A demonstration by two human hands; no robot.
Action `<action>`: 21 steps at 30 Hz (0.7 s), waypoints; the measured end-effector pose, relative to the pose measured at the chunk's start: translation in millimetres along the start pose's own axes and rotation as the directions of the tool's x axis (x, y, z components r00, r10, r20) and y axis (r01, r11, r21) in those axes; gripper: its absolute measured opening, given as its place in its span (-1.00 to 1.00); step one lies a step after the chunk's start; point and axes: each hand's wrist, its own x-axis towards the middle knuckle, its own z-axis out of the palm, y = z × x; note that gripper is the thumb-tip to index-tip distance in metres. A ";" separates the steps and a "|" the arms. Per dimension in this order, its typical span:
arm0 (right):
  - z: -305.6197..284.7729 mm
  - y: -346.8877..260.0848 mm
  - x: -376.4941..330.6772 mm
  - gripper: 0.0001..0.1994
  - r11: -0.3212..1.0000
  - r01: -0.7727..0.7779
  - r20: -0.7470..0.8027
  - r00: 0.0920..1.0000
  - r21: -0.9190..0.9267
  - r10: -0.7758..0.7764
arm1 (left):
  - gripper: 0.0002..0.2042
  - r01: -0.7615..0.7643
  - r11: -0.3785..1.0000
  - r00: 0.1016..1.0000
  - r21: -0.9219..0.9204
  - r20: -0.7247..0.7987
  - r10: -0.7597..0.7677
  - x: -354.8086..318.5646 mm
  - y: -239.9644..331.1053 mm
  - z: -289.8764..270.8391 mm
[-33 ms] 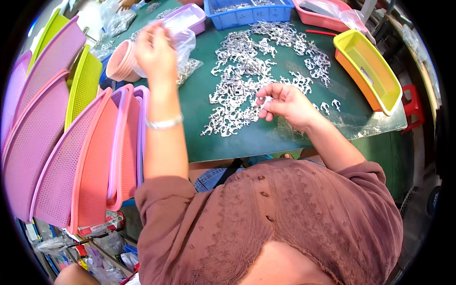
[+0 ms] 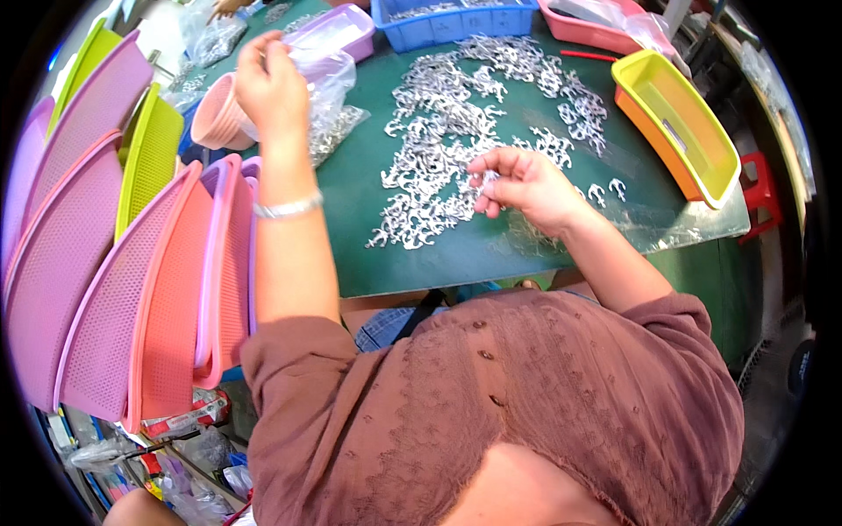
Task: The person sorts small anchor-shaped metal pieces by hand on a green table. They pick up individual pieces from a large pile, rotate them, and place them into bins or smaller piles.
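Note:
My left hand [image 2: 274,92] is raised at the far left of the table, its fingers curled together. Whatever it may hold is hidden. It is beside a clear plastic bag [image 2: 331,131] with small silvery metal pieces in the bottom. Over the near side of the table, my right hand [image 2: 531,191] pinches a small metal piece [image 2: 488,178] between thumb and fingers. Just beyond lies a wide, loose spread of similar curved, hook-like metal pieces [image 2: 438,131]. A few single ones rest right of the right hand.
Stacked pink cups [image 2: 219,118] stand left of the bag. Along the back are a purple tray [image 2: 358,33], a blue bin [image 2: 456,31] and a pink tray [image 2: 583,31]. A yellow-orange tub [image 2: 680,140] sits at the right. Mesh baskets [image 2: 96,289] crowd the left. A person's hand [image 2: 230,7] shows far back.
My left hand has shifted slightly left, and its fingers have turned away from the bag's top. My right hand stays in nearly the same place over the pieces.

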 end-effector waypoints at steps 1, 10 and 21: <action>0.3 -1.9 -0.9 -0.74 1.000 0.015 0.009 1.000 0.018 -0.015 | -0.79 -0.119 0.946 0.992 0.303 -0.010 0.128 15.6 -11.6 -4.8; -7.6 -7.4 -7.8 -0.49 0.990 0.139 0.055 0.989 -0.011 -0.138 | -0.87 0.249 0.966 0.786 0.063 0.569 -0.240 -86.3 29.1 20.3; 0.0 3.7 -10.8 -0.51 0.981 0.161 0.033 0.987 -0.108 -0.158 | -0.93 0.836 0.518 0.445 -0.181 0.776 -0.447 -168.7 42.6 25.0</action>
